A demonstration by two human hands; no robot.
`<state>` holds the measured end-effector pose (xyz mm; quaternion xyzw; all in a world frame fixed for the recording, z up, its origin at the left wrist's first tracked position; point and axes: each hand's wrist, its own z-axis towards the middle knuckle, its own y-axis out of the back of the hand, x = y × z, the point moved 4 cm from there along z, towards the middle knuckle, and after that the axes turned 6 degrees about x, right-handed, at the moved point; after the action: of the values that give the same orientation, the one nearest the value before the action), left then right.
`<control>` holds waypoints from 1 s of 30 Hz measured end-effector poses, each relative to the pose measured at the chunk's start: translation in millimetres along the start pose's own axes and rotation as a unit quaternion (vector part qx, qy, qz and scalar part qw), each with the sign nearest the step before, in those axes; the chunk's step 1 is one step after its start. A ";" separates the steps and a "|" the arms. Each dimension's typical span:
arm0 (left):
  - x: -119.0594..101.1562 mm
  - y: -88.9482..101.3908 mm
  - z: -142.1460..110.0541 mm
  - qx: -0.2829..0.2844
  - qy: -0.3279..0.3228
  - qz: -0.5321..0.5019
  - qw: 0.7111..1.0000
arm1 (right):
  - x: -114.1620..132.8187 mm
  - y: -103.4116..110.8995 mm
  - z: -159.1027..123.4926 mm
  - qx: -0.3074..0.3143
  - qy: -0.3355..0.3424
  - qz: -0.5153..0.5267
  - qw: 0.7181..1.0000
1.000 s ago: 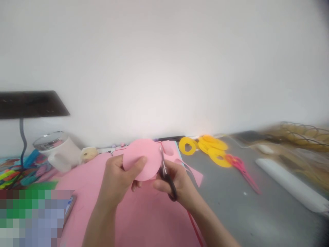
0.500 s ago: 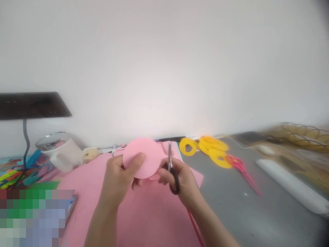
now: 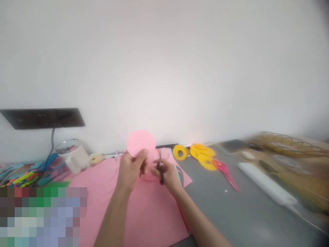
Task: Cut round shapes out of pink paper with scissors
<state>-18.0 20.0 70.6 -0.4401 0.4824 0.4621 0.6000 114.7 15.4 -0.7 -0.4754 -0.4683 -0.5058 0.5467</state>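
Observation:
My left hand [image 3: 131, 169] pinches a pink paper circle [image 3: 141, 143] and holds it upright above the table, thumb on its lower edge. My right hand [image 3: 166, 173] grips black-handled scissors [image 3: 160, 168], blades pointing up just right of the circle. The blades look closed and apart from the paper. Both hands hover over a large pink sheet [image 3: 144, 206] lying on the grey table [image 3: 244, 212].
Yellow paper rings [image 3: 199, 154] and pink scissors [image 3: 226, 173] lie to the right. A white roll [image 3: 267, 185] and wire basket [image 3: 288, 142] are further right. A white mug [image 3: 74, 156], a small yarn ball [image 3: 96, 159], and colourful clutter sit left.
The hands have moved away from me and look smaller; the view tilted up. The circle is raised higher, free of the offcut, and the scissors sit lower beside it.

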 end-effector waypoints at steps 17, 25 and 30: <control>-35.9 -17.3 -4.2 0.072 -0.030 0.064 0.995 | -23.9 0.1 7.9 -0.026 -0.003 -0.022 0.999; -38.5 -13.7 -19.3 0.087 -0.016 0.095 0.992 | -27.2 2.3 6.8 -0.026 -0.001 -0.042 0.999; -28.7 -10.0 -41.4 0.066 0.017 0.114 0.991 | -29.1 0.7 6.0 -0.001 -0.026 -0.063 0.998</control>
<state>-18.4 -25.9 93.6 -0.3490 0.5691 0.4873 0.5629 113.7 24.5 -29.0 -0.4588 -0.5107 -0.5270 0.5010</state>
